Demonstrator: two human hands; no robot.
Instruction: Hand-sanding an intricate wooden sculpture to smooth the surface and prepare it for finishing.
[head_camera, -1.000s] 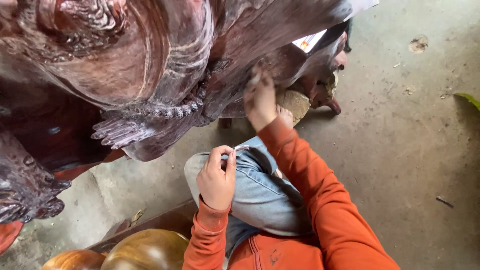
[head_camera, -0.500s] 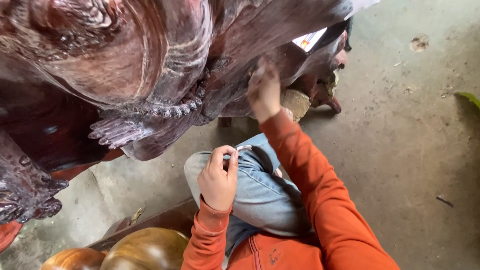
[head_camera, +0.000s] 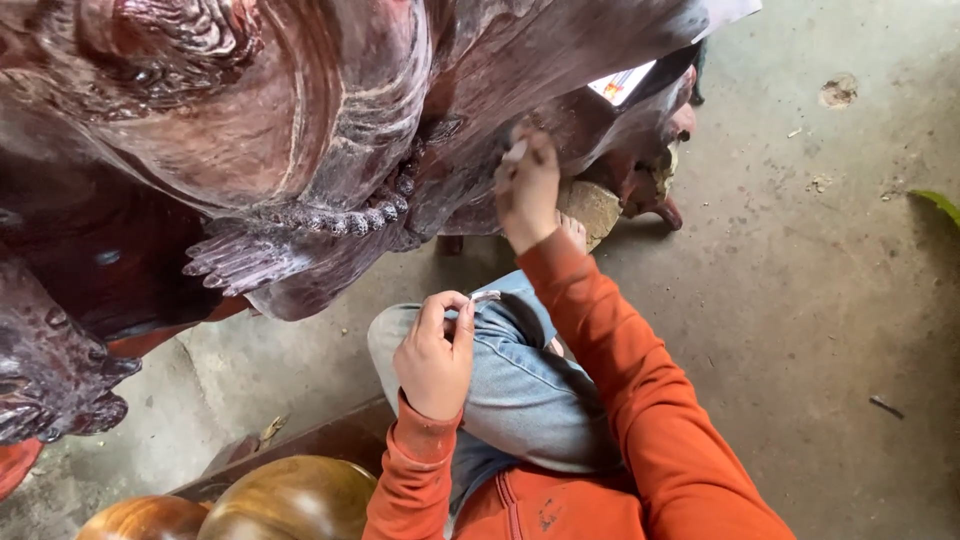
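Overhead, one big carved statue (head_camera: 300, 130) of dark reddish-brown wood fills the upper left of the view, its surface glossy and deeply cut into folds, a row of small carved beads (head_camera: 340, 222) and one carved hand with spread fingers (head_camera: 230, 258) hanging just under them. Two hands of the person show, both coming out of orange sleeves (head_camera: 620, 370). The right hand (head_camera: 527, 190) is raised against the underside of the statue, its fingers folded tight around a small pale piece (head_camera: 515, 151) whose tip pokes out at the top and touches the wood; what kind of piece it is cannot be told. The left hand (head_camera: 433, 355) rests on the knee in pale blue jeans (head_camera: 520, 390), thumb and forefinger pinched on one small pale strip (head_camera: 486, 296) that juts out to the right, the other fingers curled in. Two rounded, polished golden-brown wooden forms (head_camera: 290, 500) sit at the bottom left edge, touching each other, beside a dark wooden ledge (head_camera: 320, 440). One rough, pale stone block (head_camera: 592, 208) lies under the statue's far part, just beyond the right hand. To the right, the grey concrete floor (head_camera: 800, 300) lies open and wide, dusty and mottled, with a few small scraps scattered on it, and one green leaf tip (head_camera: 940, 203) at the right edge
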